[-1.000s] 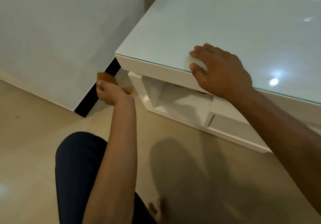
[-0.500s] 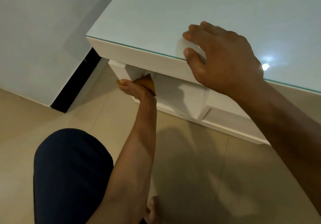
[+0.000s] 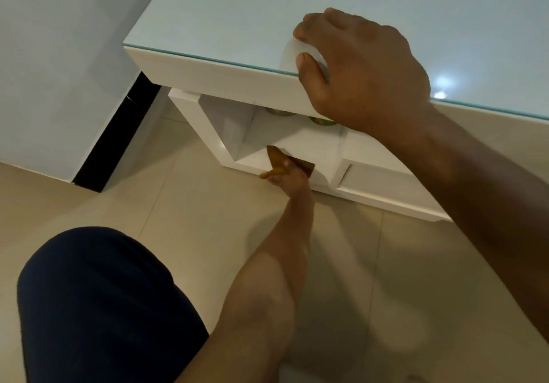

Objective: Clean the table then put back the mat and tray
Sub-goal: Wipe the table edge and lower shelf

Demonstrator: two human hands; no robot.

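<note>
A low white table (image 3: pixel 214 69) with a glass top fills the upper right. My right hand (image 3: pixel 362 70) rests at its front edge, fingers and thumb curled round a small white object (image 3: pixel 292 55); what it is I cannot tell. Below, my left hand (image 3: pixel 289 179) grips an orange-brown cloth (image 3: pixel 277 158) at the front lip of the table's open lower shelf (image 3: pixel 306 145). No mat or tray is in view.
Two round items, one greenish (image 3: pixel 322 121), stand at the back of the lower shelf, mostly hidden. A drawer front (image 3: pixel 383 183) sits right of the shelf. My dark-clad knee (image 3: pixel 98 302) is at bottom left on beige floor tiles. A white wall (image 3: pixel 59 55) with a black strip stands left.
My left hand carried the cloth from beside the table's left corner rightwards to the lower shelf's front lip. The view dropped closer; my right hand stayed on the table edge.
</note>
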